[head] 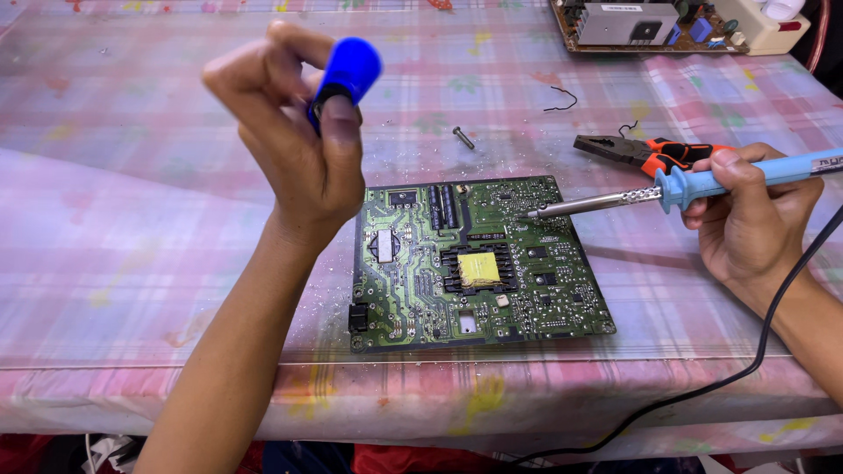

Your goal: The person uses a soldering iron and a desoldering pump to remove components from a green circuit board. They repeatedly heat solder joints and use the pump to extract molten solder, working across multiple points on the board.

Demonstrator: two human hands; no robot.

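While the green circuit board lay flat near the front edge of the table, the right hand was closed around the light-blue handle of a soldering iron, whose metal tip hovered over the board's upper right part. The left hand, raised well above the table left of the board, pinched a blue desoldering pump between fingers and thumb. Orange-handled pliers and a loose screw lay behind the board.
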